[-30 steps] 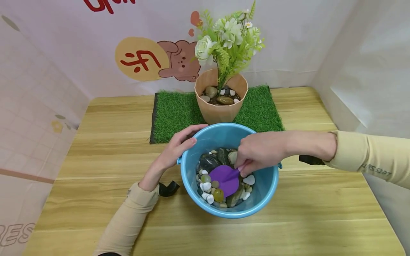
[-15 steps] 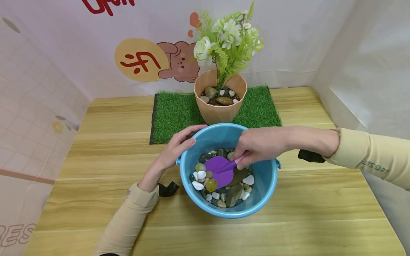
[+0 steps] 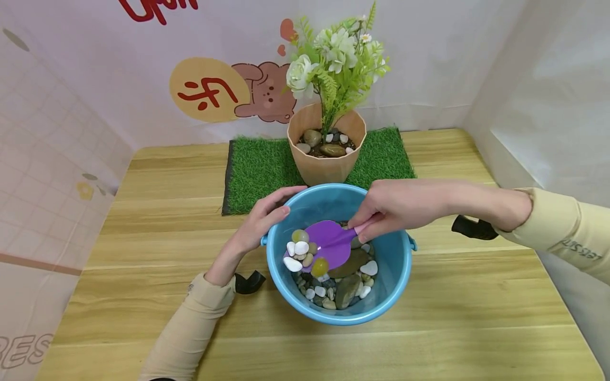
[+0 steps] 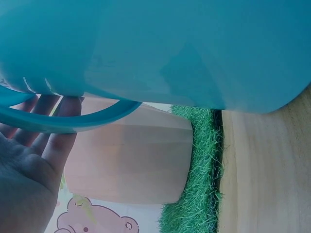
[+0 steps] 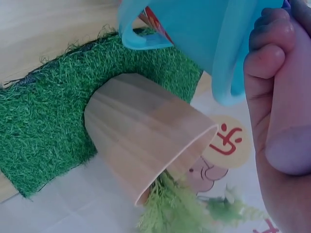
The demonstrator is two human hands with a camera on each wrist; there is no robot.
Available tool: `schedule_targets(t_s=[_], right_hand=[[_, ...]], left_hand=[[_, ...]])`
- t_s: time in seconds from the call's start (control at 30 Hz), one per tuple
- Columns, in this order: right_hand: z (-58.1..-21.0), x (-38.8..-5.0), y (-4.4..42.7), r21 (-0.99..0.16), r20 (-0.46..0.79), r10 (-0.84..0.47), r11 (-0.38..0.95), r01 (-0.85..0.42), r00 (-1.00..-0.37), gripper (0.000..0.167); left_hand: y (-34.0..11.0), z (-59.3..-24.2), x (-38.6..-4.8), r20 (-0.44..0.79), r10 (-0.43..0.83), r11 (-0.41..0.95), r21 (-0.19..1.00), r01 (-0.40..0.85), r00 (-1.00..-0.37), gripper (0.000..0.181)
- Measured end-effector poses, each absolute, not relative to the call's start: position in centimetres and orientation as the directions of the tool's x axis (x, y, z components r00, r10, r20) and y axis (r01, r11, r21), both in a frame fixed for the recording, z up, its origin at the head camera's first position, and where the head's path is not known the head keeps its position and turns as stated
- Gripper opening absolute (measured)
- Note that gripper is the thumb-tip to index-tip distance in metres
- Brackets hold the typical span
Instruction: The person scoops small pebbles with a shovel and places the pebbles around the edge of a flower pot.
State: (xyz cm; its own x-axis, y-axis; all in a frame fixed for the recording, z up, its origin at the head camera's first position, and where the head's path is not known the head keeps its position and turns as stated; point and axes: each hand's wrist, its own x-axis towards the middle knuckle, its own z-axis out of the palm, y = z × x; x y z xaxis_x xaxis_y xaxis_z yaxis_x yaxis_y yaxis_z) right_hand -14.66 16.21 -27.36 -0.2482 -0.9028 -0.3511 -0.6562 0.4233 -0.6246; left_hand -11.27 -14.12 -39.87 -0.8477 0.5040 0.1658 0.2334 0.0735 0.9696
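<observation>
My right hand [image 3: 402, 203] grips the handle [image 5: 294, 126] of a purple toy shovel [image 3: 335, 247]. Its blade is inside a blue plastic bucket [image 3: 393, 275], tilted toward the left and carrying white pebbles [image 3: 301, 248] and rounder yellow-green ones [image 3: 320, 266]. Beneath, larger dark stones [image 3: 349, 292] and small pebbles cover the bucket's bottom. With fairly straight fingers, my left hand [image 3: 254, 225] rests against the bucket's left outer side, its thumb at the rim. In the left wrist view, the bucket's handle [image 4: 92, 119] crosses those fingers, whose tips are hidden behind the bucket.
Just behind the bucket, a peach flowerpot [image 3: 329, 170] holds white artificial flowers and stones. It stands on a green turf mat [image 3: 252, 174]. The wooden table [image 3: 181, 211] extends to both sides, with a printed cloth backdrop [image 3: 429, 63] behind and at the sides.
My right hand has raised the shovel from among the stones and shifted it slightly left and back. Pebbles now lie on the blade. The left hand stays at the bucket.
</observation>
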Motion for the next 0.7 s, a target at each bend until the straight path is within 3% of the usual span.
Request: schedule_targets(t_s=[0.37, 0.7], right_hand=[[-26.9, -14.5, 18.7, -0.642, -0.318, -0.902, 0.431, -0.634, -0.291, 0.024], [-25.4, -15.6, 20.4, -0.612, -0.311, -0.862, 0.503, -0.610, -0.399, 0.024]], left_hand=[[-14.2, -39.8, -11.1, 0.165, 0.502, 0.075, 0.970, 0.233, -0.849, 0.053], [-14.1, -39.8, -11.2, 0.151, 0.498, 0.086, 0.971, 0.222, -0.854, 0.055]])
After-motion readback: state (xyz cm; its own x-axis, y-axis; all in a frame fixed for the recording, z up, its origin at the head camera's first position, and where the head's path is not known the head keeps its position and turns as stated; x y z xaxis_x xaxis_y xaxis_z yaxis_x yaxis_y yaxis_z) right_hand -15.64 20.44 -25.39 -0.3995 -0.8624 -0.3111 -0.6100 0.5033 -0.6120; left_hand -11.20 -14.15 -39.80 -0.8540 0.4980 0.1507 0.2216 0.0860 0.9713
